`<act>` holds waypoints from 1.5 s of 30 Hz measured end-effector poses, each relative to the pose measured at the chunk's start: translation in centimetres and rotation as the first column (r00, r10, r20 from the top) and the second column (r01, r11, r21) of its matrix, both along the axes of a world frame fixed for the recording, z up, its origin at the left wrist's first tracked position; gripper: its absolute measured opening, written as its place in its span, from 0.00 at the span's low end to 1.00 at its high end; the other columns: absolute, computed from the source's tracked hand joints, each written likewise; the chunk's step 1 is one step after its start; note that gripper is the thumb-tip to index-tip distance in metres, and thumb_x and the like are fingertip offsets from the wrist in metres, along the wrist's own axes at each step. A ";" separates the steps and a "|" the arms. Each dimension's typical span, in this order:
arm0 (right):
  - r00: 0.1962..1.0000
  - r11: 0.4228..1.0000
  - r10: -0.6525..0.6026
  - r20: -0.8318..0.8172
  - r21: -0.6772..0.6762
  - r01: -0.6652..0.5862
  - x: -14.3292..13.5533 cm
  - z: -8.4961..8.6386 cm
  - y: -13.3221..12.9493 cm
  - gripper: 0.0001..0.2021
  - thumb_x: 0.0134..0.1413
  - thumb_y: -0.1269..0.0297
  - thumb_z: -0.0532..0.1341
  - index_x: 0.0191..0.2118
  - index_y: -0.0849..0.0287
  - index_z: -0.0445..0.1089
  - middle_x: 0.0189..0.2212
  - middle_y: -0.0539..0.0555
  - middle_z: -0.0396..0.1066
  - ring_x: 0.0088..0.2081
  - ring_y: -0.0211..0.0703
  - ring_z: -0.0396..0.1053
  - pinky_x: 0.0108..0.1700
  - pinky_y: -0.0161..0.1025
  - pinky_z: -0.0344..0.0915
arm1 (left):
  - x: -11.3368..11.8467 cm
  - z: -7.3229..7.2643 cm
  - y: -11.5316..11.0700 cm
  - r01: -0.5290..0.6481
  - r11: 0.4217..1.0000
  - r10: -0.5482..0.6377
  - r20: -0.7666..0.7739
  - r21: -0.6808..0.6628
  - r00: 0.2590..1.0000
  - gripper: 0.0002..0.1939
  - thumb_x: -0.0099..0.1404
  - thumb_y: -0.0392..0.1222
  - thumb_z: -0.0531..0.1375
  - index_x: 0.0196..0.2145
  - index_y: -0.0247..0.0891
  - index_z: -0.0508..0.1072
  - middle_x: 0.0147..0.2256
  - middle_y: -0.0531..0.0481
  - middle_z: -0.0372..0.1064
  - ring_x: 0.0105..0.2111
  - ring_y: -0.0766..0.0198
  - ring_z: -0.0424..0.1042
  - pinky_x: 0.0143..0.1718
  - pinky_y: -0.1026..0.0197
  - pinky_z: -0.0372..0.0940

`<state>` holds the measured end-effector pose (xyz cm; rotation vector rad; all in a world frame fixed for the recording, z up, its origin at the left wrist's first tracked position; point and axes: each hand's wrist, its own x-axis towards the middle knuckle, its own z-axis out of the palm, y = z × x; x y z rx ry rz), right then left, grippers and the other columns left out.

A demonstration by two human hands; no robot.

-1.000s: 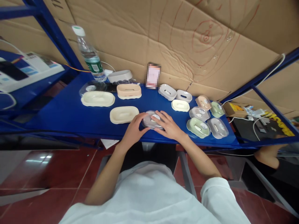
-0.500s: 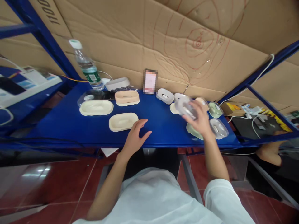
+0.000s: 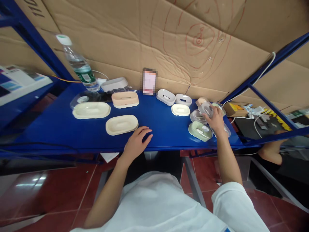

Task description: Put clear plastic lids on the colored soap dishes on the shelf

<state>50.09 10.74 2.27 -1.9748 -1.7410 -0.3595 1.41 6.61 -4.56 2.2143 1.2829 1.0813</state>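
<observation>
My right hand point(image 3: 215, 120) has its fingers around a grey soap box with a clear cover point(image 3: 206, 109), held over the cluster at the right of the table. Beside and below it are another grey soap box point(image 3: 196, 116) and a green soap box point(image 3: 200, 131). A peach box point(image 3: 202, 101) is partly hidden behind the held one. My left hand point(image 3: 138, 144) rests near the front edge, holding nothing, fingers apart. Just above its fingertips lies a cream oval dish point(image 3: 122, 125). A second cream dish point(image 3: 91, 110) and a peach soap box point(image 3: 125, 99) sit farther left.
A water bottle point(image 3: 83, 72) and a phone point(image 3: 149, 81) stand at the back of the blue table point(image 3: 164, 132). Two grey boxes point(image 3: 166, 97) and a small cream dish point(image 3: 180, 110) lie right of the phone. Blue frame posts flank the sides. Another person's arm point(image 3: 271, 151) shows at far right.
My right hand has carried the grey soap box rightward and slightly back, uncovering the green box and the small cream dish. My left hand stays by the cream dish. The view has shifted slightly.
</observation>
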 end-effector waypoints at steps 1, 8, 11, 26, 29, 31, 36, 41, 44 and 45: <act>1.000 0.999 -0.030 0.002 -0.028 0.030 -0.5 0.1 0.1 0.37 0.65 0.35 0.59 0.70 0.54 0.64 0.66 0.69 0.66 0.67 0.67 0.64 0.64 0.66 0.66 | 0.0 0.0 0.0 -0.001 1.000 0.001 0.000 0.006 1.000 0.14 0.79 0.51 0.57 0.53 0.45 0.78 0.56 0.45 0.75 0.57 0.52 0.76 0.62 0.49 0.72; 0.977 0.981 -0.168 0.133 -0.072 0.178 -3.8 2.7 0.0 0.40 0.70 0.35 0.54 0.76 0.54 0.55 0.74 0.69 0.57 0.75 0.74 0.51 0.69 0.83 0.46 | 0.2 -0.3 0.1 -0.017 0.998 0.017 -0.007 0.061 1.000 0.13 0.79 0.49 0.57 0.52 0.45 0.78 0.54 0.45 0.76 0.55 0.52 0.77 0.60 0.48 0.73; 0.991 0.997 0.005 0.133 -0.075 0.005 -7.5 3.4 1.1 0.35 0.74 0.42 0.49 0.74 0.60 0.58 0.71 0.70 0.63 0.73 0.70 0.57 0.71 0.73 0.52 | 0.3 -0.3 0.1 -0.012 0.997 0.015 -0.036 0.078 0.999 0.13 0.79 0.49 0.57 0.52 0.45 0.78 0.54 0.45 0.76 0.55 0.52 0.77 0.61 0.48 0.73; 0.694 0.631 0.681 -0.232 -0.296 -0.717 -20.7 0.9 4.0 0.26 0.73 0.67 0.49 0.68 0.49 0.71 0.65 0.53 0.74 0.66 0.50 0.71 0.70 0.53 0.66 | 0.5 0.0 -0.1 -0.101 0.986 0.105 -0.022 0.133 0.994 0.14 0.79 0.45 0.56 0.55 0.44 0.77 0.58 0.42 0.74 0.58 0.49 0.75 0.63 0.44 0.72; 0.794 0.801 0.551 -0.257 -0.105 -0.590 -20.8 1.1 5.5 0.26 0.70 0.70 0.50 0.66 0.54 0.73 0.64 0.57 0.75 0.65 0.53 0.71 0.70 0.54 0.66 | 0.5 0.1 -0.1 -0.105 0.985 0.111 -0.039 0.137 0.993 0.16 0.79 0.45 0.56 0.59 0.44 0.76 0.60 0.41 0.73 0.60 0.47 0.74 0.64 0.42 0.71; 0.889 0.914 0.367 -0.273 -0.068 -0.399 -20.6 0.3 6.9 0.26 0.68 0.70 0.50 0.67 0.58 0.72 0.65 0.60 0.73 0.68 0.57 0.68 0.72 0.58 0.62 | 0.4 0.1 -0.1 -0.052 0.990 0.062 -0.076 0.131 0.995 0.18 0.79 0.46 0.57 0.61 0.45 0.75 0.62 0.42 0.72 0.62 0.46 0.73 0.65 0.41 0.70; 0.913 0.946 0.268 -0.308 -0.095 -0.310 -21.7 -2.8 8.2 0.24 0.70 0.65 0.51 0.67 0.60 0.70 0.66 0.63 0.72 0.69 0.57 0.66 0.72 0.59 0.63 | 0.4 0.1 -0.2 0.091 0.989 -0.065 -0.207 0.118 0.976 0.15 0.78 0.46 0.58 0.56 0.45 0.79 0.59 0.44 0.76 0.60 0.46 0.75 0.64 0.40 0.68; 0.917 0.938 0.260 -0.302 -0.145 -0.313 -22.6 -4.3 7.9 0.21 0.70 0.64 0.53 0.63 0.56 0.73 0.65 0.59 0.72 0.67 0.53 0.67 0.71 0.55 0.63 | 0.4 0.2 -0.3 0.077 0.990 -0.054 -0.190 0.117 0.980 0.15 0.78 0.46 0.57 0.54 0.44 0.80 0.57 0.43 0.78 0.59 0.46 0.75 0.64 0.39 0.68; 0.949 0.977 0.108 -0.297 -0.147 -0.157 -21.6 -4.4 8.7 0.30 0.66 0.70 0.49 0.72 0.65 0.62 0.74 0.67 0.58 0.74 0.60 0.56 0.73 0.64 0.57 | 0.4 0.4 -0.3 0.083 0.991 -0.064 -0.174 0.104 0.983 0.16 0.78 0.46 0.57 0.55 0.45 0.80 0.57 0.43 0.78 0.59 0.47 0.75 0.63 0.40 0.68; 0.954 0.982 0.062 -0.295 -0.150 -0.111 -21.2 -4.6 9.0 0.33 0.64 0.72 0.49 0.74 0.66 0.58 0.76 0.69 0.53 0.76 0.62 0.51 0.73 0.67 0.55 | 0.4 0.4 -0.3 0.085 0.991 -0.066 -0.173 0.104 0.983 0.16 0.78 0.46 0.57 0.56 0.45 0.80 0.57 0.43 0.78 0.59 0.47 0.75 0.63 0.40 0.68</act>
